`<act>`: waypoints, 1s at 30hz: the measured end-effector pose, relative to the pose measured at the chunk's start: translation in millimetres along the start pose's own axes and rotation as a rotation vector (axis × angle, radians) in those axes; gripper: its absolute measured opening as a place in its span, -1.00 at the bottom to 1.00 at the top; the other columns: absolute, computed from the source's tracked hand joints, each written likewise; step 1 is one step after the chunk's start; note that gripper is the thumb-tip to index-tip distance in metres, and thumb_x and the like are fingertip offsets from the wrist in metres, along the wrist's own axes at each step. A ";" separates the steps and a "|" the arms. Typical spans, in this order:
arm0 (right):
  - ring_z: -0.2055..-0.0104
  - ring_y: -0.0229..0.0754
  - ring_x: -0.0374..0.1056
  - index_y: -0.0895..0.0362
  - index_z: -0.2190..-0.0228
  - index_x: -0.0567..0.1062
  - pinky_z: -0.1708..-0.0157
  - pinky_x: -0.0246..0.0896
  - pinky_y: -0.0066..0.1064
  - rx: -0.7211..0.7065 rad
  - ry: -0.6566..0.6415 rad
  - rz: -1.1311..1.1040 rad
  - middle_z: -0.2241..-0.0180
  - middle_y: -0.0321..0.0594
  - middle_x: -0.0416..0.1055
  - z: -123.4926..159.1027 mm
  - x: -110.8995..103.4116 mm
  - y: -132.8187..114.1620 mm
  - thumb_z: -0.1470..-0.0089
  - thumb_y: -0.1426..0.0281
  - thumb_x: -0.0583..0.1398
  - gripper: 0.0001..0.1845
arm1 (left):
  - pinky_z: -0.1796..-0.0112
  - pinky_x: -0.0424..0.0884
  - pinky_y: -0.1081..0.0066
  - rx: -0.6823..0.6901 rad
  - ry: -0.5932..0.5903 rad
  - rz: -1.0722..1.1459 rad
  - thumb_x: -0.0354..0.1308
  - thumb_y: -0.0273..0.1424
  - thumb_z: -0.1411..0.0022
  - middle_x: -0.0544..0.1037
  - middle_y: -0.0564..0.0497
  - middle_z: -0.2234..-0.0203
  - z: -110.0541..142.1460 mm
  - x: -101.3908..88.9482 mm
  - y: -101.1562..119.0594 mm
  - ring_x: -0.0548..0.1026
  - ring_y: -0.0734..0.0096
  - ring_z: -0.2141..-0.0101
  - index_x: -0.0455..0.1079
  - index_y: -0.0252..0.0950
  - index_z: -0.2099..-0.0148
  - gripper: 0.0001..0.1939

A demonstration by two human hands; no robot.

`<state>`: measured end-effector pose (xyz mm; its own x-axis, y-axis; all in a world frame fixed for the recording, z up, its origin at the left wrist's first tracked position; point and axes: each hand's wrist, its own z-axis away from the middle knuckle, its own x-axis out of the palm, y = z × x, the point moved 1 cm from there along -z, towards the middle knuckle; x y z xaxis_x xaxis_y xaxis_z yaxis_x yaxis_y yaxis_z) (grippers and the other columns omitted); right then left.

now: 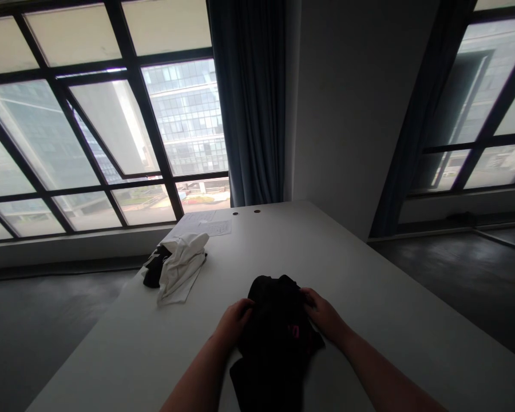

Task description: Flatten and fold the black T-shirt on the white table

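Note:
A black garment (274,332) lies bunched on the white table (278,246) in front of me, with a small pink mark on its right part. Its exact kind does not show in the dim light. My left hand (235,321) grips its left edge, the fingertips curled into the cloth. On the opposite side, my right hand (321,313) is closed on the upper right edge, with some fingertips hidden in the dark fabric. The garment's lower part runs toward me and out of the bottom of the view.
Crumpled white cloth (182,266) lies at the table's left edge, with a black cloth (155,268) partly under it. Behind them are printed paper sheets (212,228). Two round holes mark the table's far end, near a blue curtain (257,114) and a wall (343,114).

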<state>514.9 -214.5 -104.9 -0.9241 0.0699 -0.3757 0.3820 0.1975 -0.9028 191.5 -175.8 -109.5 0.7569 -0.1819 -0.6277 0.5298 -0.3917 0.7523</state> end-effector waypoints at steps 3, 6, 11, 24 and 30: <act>0.19 -0.02 0.55 0.04 0.05 0.46 0.19 0.42 -0.25 0.058 0.130 -0.051 0.23 -0.21 0.62 -2.6 -4.4 8.0 -0.16 -0.09 0.19 -0.47 | -0.02 0.46 0.21 -0.022 0.111 0.016 0.04 -0.30 -0.35 0.67 -0.05 0.12 -3.4 -7.6 -10.1 0.59 0.19 0.07 0.50 -0.17 0.02 -0.74; 0.33 -0.07 0.51 0.03 0.09 0.42 0.34 0.38 -0.30 0.131 0.333 -0.094 0.29 -0.23 0.60 -6.0 -16.3 17.0 -0.11 -0.13 0.19 -0.45 | -0.01 0.46 0.17 -0.065 0.260 0.014 0.03 -0.23 -0.36 0.66 -0.06 0.17 -7.3 -23.4 -26.1 0.59 0.16 0.09 0.49 -0.18 0.08 -0.74; 0.30 -0.01 0.50 0.07 0.20 0.50 0.29 0.35 -0.26 0.182 0.614 0.034 0.33 -0.14 0.58 -9.1 -40.2 30.8 -0.03 -0.13 0.21 -0.45 | -0.02 0.45 0.12 -0.125 0.475 -0.010 0.01 -0.14 -0.36 0.64 -0.09 0.19 -10.6 -50.1 -49.2 0.58 0.11 0.10 0.49 -0.19 0.12 -0.69; 0.03 0.04 0.53 0.02 -0.04 0.46 -0.04 0.39 -0.13 0.082 0.299 0.066 0.06 -0.14 0.59 -10.9 -40.2 26.4 -0.07 0.00 0.25 -0.42 | -0.09 0.44 0.03 -0.220 0.678 -0.273 0.00 -0.29 -0.30 0.56 -0.17 0.18 -3.4 -73.9 -59.4 0.55 0.05 0.09 0.55 -0.25 0.14 -0.69; -0.02 0.05 0.52 0.04 0.03 0.55 -0.09 0.36 -0.13 0.051 0.284 0.077 0.05 -0.14 0.62 -12.9 -37.7 29.7 -0.07 0.08 0.23 -0.52 | -0.21 0.39 0.12 0.039 0.334 -0.213 -0.05 -0.18 -0.45 0.58 -0.11 -0.08 -3.0 -55.9 -26.1 0.50 0.14 -0.11 0.57 -0.16 -0.09 -0.58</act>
<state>560.9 -198.7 -114.8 -0.8558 0.3547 -0.3764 0.4445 0.1323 -0.8859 136.5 -152.7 -93.5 0.7182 0.2080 -0.6641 0.6779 -0.4243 0.6003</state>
